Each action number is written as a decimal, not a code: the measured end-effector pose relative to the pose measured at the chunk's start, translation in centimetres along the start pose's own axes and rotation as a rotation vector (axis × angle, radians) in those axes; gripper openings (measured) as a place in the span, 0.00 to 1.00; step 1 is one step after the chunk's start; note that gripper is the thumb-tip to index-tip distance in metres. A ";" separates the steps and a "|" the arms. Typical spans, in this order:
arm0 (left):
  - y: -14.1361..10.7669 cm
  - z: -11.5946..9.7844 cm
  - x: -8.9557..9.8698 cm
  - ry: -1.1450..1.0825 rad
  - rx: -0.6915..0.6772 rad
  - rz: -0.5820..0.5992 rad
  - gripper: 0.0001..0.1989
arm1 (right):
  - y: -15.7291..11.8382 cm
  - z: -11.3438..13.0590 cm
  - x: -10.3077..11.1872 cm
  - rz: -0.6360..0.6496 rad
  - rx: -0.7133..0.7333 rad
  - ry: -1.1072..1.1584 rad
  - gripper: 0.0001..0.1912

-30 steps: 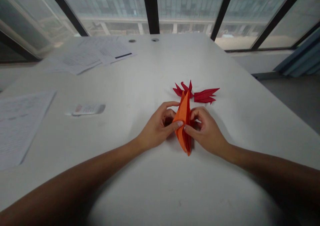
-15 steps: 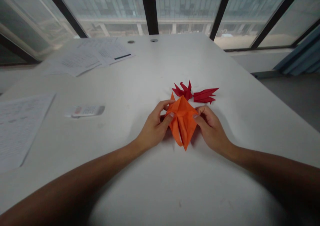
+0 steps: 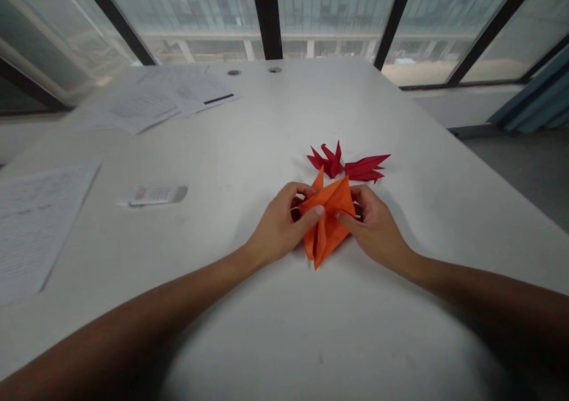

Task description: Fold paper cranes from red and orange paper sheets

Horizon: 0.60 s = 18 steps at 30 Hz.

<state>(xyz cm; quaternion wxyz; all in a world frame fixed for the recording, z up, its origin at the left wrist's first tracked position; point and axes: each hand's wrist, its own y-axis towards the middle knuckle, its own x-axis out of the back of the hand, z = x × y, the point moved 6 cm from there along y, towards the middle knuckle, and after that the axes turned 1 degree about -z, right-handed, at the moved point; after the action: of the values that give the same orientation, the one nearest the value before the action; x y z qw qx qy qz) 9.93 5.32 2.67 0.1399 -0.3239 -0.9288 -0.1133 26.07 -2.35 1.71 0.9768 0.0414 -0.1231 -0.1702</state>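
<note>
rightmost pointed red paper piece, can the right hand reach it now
Probably yes: the rightmost pointed red paper piece lies just beyond the right hand, with nothing visible between, though that hand holds orange folded paper.

Papers (image 3: 149,106) and red origami (image 3: 365,169) lie on a white table (image 3: 284,336)

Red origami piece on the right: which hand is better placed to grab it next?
Right, probably. The right hand holds the right side of the orange origami paper; that red origami piece lies just beyond. The left hand holds the left side and would have to reach across.
</note>
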 end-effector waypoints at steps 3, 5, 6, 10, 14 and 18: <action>-0.4 -0.5 -0.4 0.149 -0.069 -0.059 0.31 | -0.2 0.7 0.1 -0.012 0.022 -0.110 0.10; -0.6 -0.9 -0.5 0.244 -0.142 -0.100 0.34 | -0.3 0.8 0.0 0.002 0.027 -0.134 0.07; -0.6 -1.0 -0.6 0.274 -0.168 -0.113 0.34 | -0.3 0.8 0.0 0.013 0.021 -0.136 0.06; -0.7 -0.8 -0.4 0.256 -0.174 -0.132 0.29 | -0.4 0.4 -0.2 0.040 -0.008 -0.137 0.05; -0.7 -0.6 0.0 0.146 -0.118 -0.130 0.28 | -0.3 0.1 -0.2 0.025 -0.031 -0.107 0.06; -0.7 -1.7 0.6 0.251 -0.186 -0.142 0.14 | 0.0 0.0 -0.2 0.055 -0.071 -0.070 0.04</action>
<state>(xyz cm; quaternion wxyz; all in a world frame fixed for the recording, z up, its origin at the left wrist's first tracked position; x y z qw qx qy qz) 9.36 4.60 4.36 0.2157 -0.2525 -0.9101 -0.2477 25.89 -2.26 1.70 0.9770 -0.0025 -0.1523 -0.1489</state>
